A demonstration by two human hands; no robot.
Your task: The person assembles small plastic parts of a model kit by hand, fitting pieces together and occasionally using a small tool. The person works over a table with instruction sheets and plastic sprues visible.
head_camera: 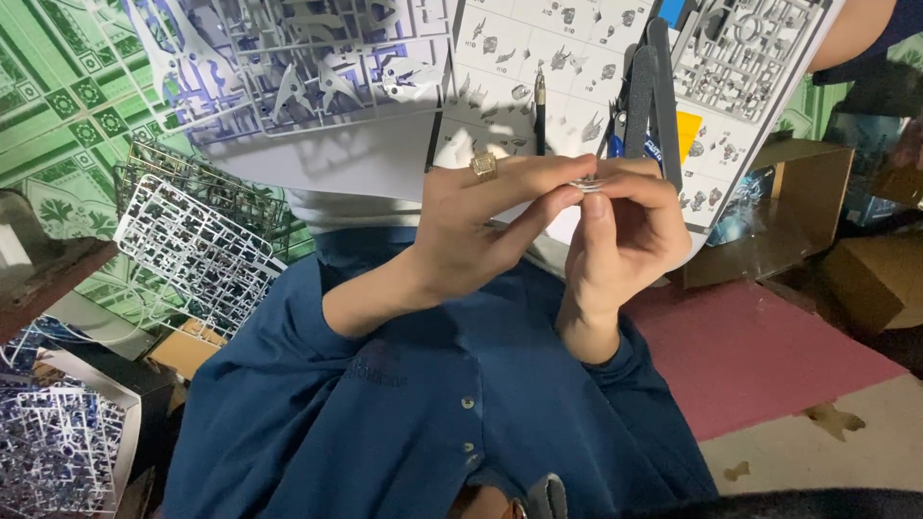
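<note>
Both hands meet in the middle of the view above my blue shirt. My left hand (481, 226), with a gold ring on one finger, and my right hand (620, 235) pinch a small pale model part (586, 184) between their fingertips. The part is tiny and mostly hidden by the fingers. Just beyond the hands lies a white instruction sheet (538, 67) with printed part drawings.
Grey plastic part frames (308, 58) lie on the sheet, more frames (192, 245) at left and another (750, 48) at upper right. A dark pen (539, 111), grey file sticks (652, 96) and blue-handled cutters (616, 142) rest nearby. Cardboard boxes (788, 207) stand right, a pink mat (760, 351) below them.
</note>
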